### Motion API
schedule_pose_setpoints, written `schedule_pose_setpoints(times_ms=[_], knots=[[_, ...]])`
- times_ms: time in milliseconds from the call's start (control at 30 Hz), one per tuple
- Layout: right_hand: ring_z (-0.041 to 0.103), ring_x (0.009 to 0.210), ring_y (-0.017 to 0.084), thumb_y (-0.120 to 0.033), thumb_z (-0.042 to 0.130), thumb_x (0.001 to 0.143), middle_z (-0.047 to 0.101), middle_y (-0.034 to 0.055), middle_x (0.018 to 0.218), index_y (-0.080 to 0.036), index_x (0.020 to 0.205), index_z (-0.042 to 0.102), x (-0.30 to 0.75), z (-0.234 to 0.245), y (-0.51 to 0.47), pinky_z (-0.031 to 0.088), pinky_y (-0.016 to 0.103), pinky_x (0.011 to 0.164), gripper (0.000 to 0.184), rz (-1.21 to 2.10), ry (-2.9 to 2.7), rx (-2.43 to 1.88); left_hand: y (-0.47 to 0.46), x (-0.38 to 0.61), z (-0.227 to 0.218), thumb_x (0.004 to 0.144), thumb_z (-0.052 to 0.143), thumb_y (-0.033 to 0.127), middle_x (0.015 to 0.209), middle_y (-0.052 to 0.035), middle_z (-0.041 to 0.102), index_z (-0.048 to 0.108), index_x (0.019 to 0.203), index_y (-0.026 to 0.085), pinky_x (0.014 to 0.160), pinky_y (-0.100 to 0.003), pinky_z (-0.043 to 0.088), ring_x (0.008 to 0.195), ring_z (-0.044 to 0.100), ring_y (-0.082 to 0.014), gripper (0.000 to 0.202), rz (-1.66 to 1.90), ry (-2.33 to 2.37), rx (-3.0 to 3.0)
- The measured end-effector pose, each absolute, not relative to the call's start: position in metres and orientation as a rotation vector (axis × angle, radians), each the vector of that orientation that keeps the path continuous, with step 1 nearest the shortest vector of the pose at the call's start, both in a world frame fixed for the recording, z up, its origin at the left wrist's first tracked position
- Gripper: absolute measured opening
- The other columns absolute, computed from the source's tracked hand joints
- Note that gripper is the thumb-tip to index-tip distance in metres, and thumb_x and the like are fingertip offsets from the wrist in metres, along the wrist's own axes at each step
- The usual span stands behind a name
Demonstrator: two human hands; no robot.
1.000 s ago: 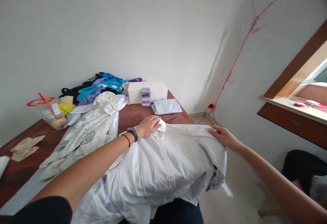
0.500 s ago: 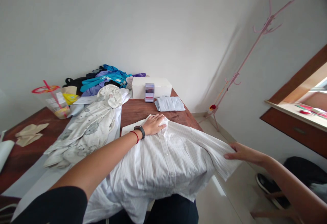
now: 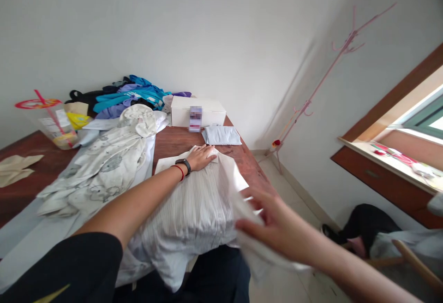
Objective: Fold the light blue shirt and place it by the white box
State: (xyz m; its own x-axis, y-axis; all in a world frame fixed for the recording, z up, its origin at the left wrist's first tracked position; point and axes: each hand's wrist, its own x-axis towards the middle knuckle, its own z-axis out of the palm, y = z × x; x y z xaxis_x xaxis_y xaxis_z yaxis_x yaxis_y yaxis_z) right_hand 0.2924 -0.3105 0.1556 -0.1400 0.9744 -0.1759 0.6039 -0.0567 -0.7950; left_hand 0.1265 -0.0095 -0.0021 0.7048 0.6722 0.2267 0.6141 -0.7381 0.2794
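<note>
A white pin-striped shirt [image 3: 194,206] lies on the near edge of the brown table [image 3: 176,144], hanging over towards me. My left hand [image 3: 200,157] lies flat on the shirt's collar, fingers stretched out, a black band and a red cord on the wrist. My right hand [image 3: 268,220] is blurred by motion in front of the shirt's right side, with the shirt's right sleeve [image 3: 247,236] under it and folded across towards the middle. Whether its fingers grip the cloth I cannot make out.
A pale patterned garment [image 3: 100,164] lies to the left, a heap of blue and purple clothes [image 3: 128,98] behind it. A white box [image 3: 197,110], a folded light blue cloth [image 3: 221,135] and a plastic cup [image 3: 51,123] stand at the back. A pink coat stand [image 3: 311,95] is in the corner.
My right hand has swung left and nearer, carrying the shirt's right sleeve in over the body. The left hand has stayed on the collar. The view has shifted right.
</note>
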Motion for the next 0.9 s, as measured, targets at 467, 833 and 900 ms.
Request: schedule_pose_setpoints(times_ms=[467,833,900], knots=[[0.069,0.089,0.018,-0.022,0.061,0.093,0.073,0.0071,0.105,-0.02,0.109,0.073,0.309,0.064,-0.219,0.055,0.029,0.076,0.02,0.631,-2.012,-1.471,-0.011,0.125,-0.004,0.108,0.037,0.038,0.141,-0.0124,0.061,0.055,0.138,0.018,0.113,-0.043,0.037,0.133,0.053,-0.0263,0.041,0.828,0.972,2.647],[0.065,0.094,0.02,-0.013,0.069,0.084,0.058,0.014,0.129,-0.02,0.13,0.065,0.335,0.036,-0.119,0.053,0.039,0.091,0.046,0.462,-2.156,-1.518,-0.086,0.139,0.042,0.083,0.067,0.062,0.104,-0.0141,0.072,0.064,0.113,0.017,0.082,-0.041,0.052,0.096,0.069,-0.0332,0.054,0.561,1.199,2.37],[0.065,0.092,0.02,-0.013,0.068,0.085,0.06,0.0141,0.125,-0.018,0.126,0.066,0.331,0.037,-0.121,0.052,0.039,0.092,0.041,0.408,-2.092,-1.598,-0.092,0.147,0.042,0.072,0.078,0.055,0.103,-0.0167,0.072,0.063,0.114,0.016,0.077,-0.041,0.052,0.095,0.069,-0.037,0.06,0.451,1.253,2.261]])
